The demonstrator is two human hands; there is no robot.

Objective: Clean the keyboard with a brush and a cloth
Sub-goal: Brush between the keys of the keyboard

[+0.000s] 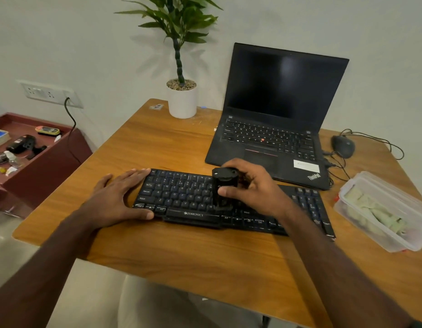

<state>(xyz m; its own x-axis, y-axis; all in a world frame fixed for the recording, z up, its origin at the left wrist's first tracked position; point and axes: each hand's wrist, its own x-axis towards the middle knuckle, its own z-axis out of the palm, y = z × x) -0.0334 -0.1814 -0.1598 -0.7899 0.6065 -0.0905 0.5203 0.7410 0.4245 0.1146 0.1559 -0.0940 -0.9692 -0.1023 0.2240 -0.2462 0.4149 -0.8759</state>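
Table layout, clock-wise from the keyboard

Keyboard lies at the table's middle; laptop behind it at 1 o'clock, plant at 11, mouse at 2, box at 3, brush on the keys.

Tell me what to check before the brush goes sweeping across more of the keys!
1. Brush held firmly: ok, right hand grips it upright.
2. Bristles on the keys: ok, its lower end meets the keyboard near the middle.
3. Keyboard steadied: ok, left hand rests flat against its left end.
4. Path clear: ok, nothing lies on the keys.
5. Laptop apart from the keyboard: cannot tell, the hand hides the gap.
6. Cloth ready: cannot tell; pale folded material sits in the plastic box.
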